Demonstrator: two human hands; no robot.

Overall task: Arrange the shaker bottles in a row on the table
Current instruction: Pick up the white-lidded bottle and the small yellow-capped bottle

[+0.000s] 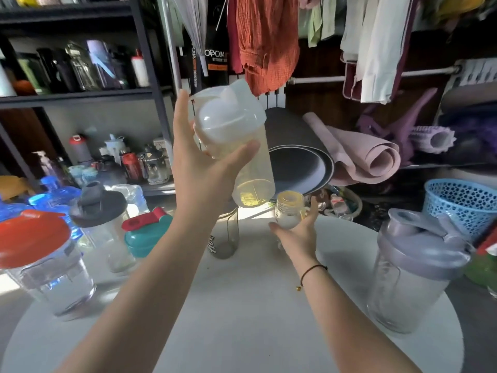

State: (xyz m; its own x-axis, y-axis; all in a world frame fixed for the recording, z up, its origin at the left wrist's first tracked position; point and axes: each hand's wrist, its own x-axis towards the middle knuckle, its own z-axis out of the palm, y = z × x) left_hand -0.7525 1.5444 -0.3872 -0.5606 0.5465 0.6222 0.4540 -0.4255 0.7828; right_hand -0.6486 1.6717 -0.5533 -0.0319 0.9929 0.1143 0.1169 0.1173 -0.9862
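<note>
Here your left hand (204,168) was clamped around a pale yellowish translucent plastic shaker bottle with a whitish domed flip lid (234,146), thumb across its front and fingers behind, holding it tilted in the air above the far middle of the round white table (242,313). Your right hand (298,232), with a thin dark cord bracelet (312,271) at the wrist, was curled around a small clear bottle with a yellow screw collar (289,208) at the far edge of the table; whether that little bottle was resting on the surface or lifted, you could not tell from this view. Between your two forearms a clear bottle with a dark base (226,238) stood on the table, its top hidden by your left arm. On the left stood a clear shaker with an orange-red lid (40,259) nearest you, then a clear shaker with a dark grey lid (102,222), and beyond it a teal shaker with a red flip cap (145,232). On the right, near the table's edge, stood a clear shaker with a lilac-grey lid (414,267), and a blue perforated plastic basket (457,200) sat behind it.
</note>
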